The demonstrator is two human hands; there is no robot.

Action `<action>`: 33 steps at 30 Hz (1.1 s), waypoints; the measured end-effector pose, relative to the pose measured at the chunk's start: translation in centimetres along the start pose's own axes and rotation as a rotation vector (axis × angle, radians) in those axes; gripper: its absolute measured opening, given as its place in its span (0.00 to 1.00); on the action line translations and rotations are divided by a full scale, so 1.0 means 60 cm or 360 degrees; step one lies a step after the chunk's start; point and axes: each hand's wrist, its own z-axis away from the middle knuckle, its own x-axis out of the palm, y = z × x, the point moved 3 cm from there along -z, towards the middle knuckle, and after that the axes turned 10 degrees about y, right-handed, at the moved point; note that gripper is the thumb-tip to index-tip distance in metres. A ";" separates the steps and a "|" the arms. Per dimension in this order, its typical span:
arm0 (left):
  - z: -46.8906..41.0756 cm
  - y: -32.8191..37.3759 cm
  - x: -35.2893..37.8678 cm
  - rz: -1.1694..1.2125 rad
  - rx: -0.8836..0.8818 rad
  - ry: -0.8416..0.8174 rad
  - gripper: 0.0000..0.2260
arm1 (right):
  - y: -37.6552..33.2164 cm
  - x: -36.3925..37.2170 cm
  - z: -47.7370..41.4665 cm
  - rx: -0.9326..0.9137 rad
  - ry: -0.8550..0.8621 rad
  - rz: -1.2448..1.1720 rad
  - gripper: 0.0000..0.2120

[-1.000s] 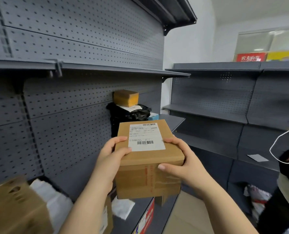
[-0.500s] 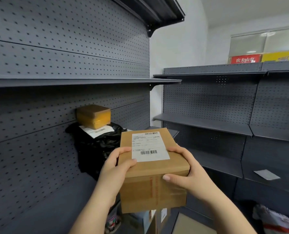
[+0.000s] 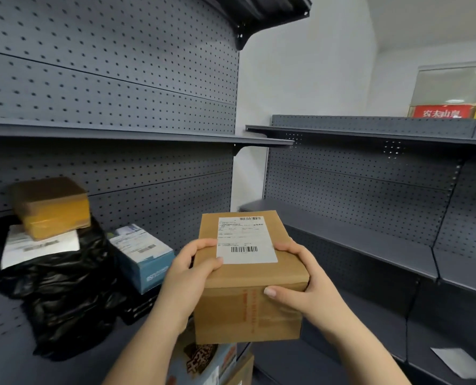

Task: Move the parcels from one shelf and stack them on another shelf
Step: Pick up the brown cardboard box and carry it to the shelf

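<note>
now i'm carrying the brown cardboard parcel with a white shipping label in front of me, my left hand wrapped around its left edge, thumb on top, and my right hand clamped on the right corner, thumb across the front face. both hands are pressed onto it, fingers curled round. at ten o'clock, on the grey metal shelf, sit a crumpled black plastic bag, a tape-wrapped tan box atop it, and a blue-and-white carton. to place well, i'd keep the parcel level, label up, and set it down squarely just right of the carton.
</note>
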 end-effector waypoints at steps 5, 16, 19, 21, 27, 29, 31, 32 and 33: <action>-0.071 -0.030 0.072 -0.0068 -0.0014 0.0068 0.12 | 0.077 -0.029 -0.097 0.0016 -0.0059 -0.0042 0.42; -0.306 -0.085 0.132 -0.0117 0.0025 0.0278 0.13 | 0.195 0.027 -0.358 0.0057 -0.0271 -0.0214 0.36; -0.359 -0.102 0.137 -0.0079 0.0007 0.0379 0.13 | 0.224 0.056 -0.426 0.0051 -0.0359 -0.0235 0.35; -0.386 -0.113 0.137 -0.0071 -0.0011 0.0469 0.13 | 0.246 0.077 -0.464 0.0042 -0.0428 -0.0265 0.34; -0.434 -0.148 0.123 -0.0049 -0.0041 0.0752 0.14 | 0.313 0.154 -0.545 -0.0009 -0.0654 -0.0342 0.35; -0.440 -0.167 0.110 -0.0066 -0.0082 0.0882 0.15 | 0.334 0.183 -0.559 -0.0037 -0.0766 -0.0363 0.36; -0.438 -0.188 0.099 -0.0076 -0.0123 0.0961 0.18 | 0.357 0.206 -0.566 -0.0057 -0.0860 -0.0358 0.39; -0.435 -0.198 0.095 -0.0077 -0.0138 0.0998 0.19 | 0.370 0.216 -0.567 -0.0069 -0.0892 -0.0362 0.40; -0.432 -0.208 0.092 -0.0076 -0.0149 0.1041 0.21 | 0.382 0.225 -0.567 -0.0085 -0.0926 -0.0367 0.40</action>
